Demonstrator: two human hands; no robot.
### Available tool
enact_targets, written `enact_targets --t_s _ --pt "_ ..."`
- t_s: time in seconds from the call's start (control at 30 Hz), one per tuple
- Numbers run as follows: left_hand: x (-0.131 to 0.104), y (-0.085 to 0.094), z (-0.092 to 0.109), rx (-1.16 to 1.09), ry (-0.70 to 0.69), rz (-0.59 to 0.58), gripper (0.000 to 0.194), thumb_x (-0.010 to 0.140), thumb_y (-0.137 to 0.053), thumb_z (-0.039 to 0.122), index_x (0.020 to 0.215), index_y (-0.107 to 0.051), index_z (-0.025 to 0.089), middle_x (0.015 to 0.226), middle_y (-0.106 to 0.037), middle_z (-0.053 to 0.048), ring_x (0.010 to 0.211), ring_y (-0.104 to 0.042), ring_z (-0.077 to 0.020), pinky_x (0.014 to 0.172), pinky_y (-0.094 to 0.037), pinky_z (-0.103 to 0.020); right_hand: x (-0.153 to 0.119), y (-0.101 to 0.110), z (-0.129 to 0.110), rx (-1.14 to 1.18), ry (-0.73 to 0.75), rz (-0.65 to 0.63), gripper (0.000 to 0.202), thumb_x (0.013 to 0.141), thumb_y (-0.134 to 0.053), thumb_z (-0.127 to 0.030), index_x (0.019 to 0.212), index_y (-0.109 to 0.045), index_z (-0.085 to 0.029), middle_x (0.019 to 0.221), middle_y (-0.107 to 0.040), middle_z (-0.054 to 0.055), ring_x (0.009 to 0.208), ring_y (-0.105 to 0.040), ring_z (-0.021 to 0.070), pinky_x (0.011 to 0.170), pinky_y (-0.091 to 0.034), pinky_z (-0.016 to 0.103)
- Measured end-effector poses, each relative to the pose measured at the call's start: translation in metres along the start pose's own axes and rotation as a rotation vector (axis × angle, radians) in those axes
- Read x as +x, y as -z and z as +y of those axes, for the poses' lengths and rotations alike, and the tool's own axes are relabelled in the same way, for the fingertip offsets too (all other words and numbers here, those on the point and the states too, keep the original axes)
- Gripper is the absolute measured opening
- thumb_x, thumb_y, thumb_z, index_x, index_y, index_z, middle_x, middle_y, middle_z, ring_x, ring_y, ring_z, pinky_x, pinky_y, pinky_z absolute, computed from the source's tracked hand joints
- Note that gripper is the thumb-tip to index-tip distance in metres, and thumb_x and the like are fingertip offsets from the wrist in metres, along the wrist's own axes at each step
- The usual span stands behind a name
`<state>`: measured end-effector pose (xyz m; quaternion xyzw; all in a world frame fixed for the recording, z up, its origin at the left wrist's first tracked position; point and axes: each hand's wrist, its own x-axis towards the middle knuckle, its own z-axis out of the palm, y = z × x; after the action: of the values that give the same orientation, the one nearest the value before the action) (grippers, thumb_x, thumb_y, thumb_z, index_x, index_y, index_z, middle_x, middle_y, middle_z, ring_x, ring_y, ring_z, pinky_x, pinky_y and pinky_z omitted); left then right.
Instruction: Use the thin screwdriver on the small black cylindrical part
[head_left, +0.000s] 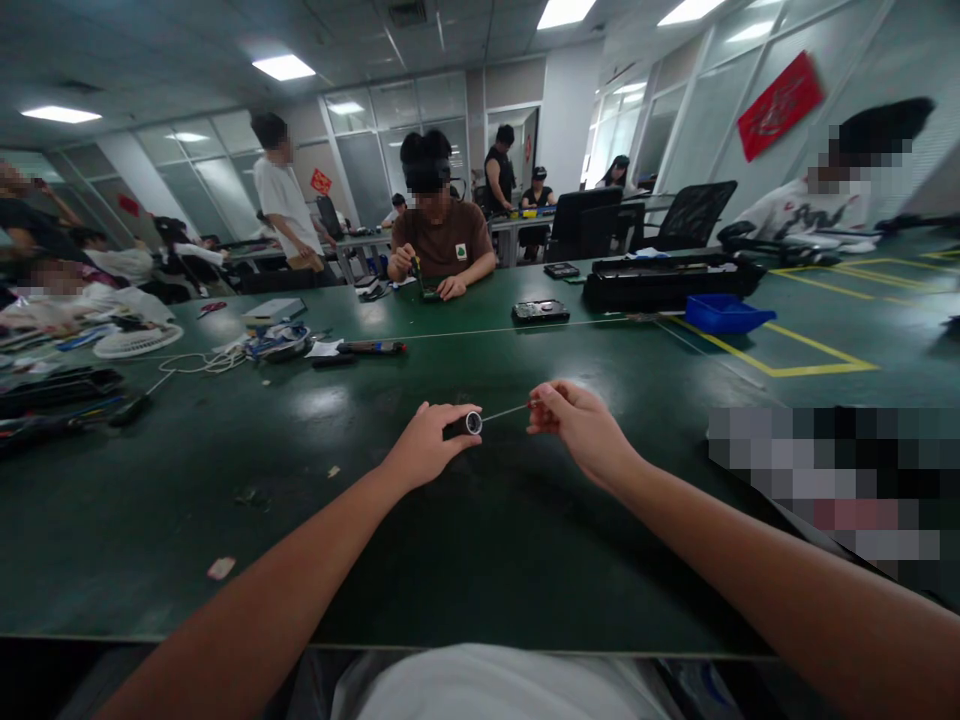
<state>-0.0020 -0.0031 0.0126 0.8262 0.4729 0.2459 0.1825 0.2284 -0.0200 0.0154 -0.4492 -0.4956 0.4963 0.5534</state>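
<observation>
My left hand (429, 443) is closed round a short dark cylinder with a silver ring-shaped end (474, 424), held between thumb and fingers above the green table. To its right, my right hand (570, 420) pinches a thin metal rod (506, 411); a bit of red shows at the fingertips. The rod's far end meets the rim of the cylinder, though I cannot tell whether it goes inside. My palm and fingers hide much of the cylinder's body and the rod's near end.
Across the green table (225, 480), a person in brown works by hand. Farther off lie a dark electronic part (541, 311), a long black housing (667, 282), a blue bin (726, 314), a pen-like tool (373, 347) and a white fan grille (138, 341). At right is a blurred-out panel (832, 490).
</observation>
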Motion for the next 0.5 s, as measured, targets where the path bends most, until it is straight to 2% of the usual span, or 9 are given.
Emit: enact_targets --t_s 0.23,0.33,0.5 --pt "-0.002 0.002 0.006 -0.019 -0.020 -0.018 0.038 0.087 -0.066 0.037 0.123 -0.063 0.029 0.116 -0.068 -0.004 0.107 -0.059 -0.0255 0.112 -0.024 -0.057 -0.011 -0.004 -0.009 -0.406 0.180 -0.081 0.025 0.095 -0.047 -0.040 0.093 -0.059 -0.019 0.074 -0.063 0.001 0.070 -0.062 0.0169 0.071 -0.050 0.034" --pt "-0.002 0.001 0.006 -0.014 -0.019 -0.008 0.037 0.086 -0.067 0.036 0.123 -0.063 0.030 0.115 -0.068 -0.003 0.107 -0.059 -0.0254 0.113 -0.022 -0.057 -0.013 -0.004 -0.010 -0.444 0.209 -0.119 0.024 0.096 -0.046 -0.039 0.094 -0.058 -0.019 0.074 -0.064 0.001 0.070 -0.063 0.0167 0.069 -0.049 0.033" --pt "-0.001 0.000 0.005 -0.006 -0.010 0.016 0.038 0.085 -0.069 0.034 0.123 -0.064 0.030 0.117 -0.067 -0.003 0.111 -0.057 -0.0253 0.114 -0.020 -0.057 -0.016 -0.004 -0.012 -0.537 0.253 -0.089 0.020 0.096 -0.046 -0.035 0.094 -0.058 -0.020 0.075 -0.066 0.001 0.071 -0.064 0.0165 0.067 -0.048 0.031"
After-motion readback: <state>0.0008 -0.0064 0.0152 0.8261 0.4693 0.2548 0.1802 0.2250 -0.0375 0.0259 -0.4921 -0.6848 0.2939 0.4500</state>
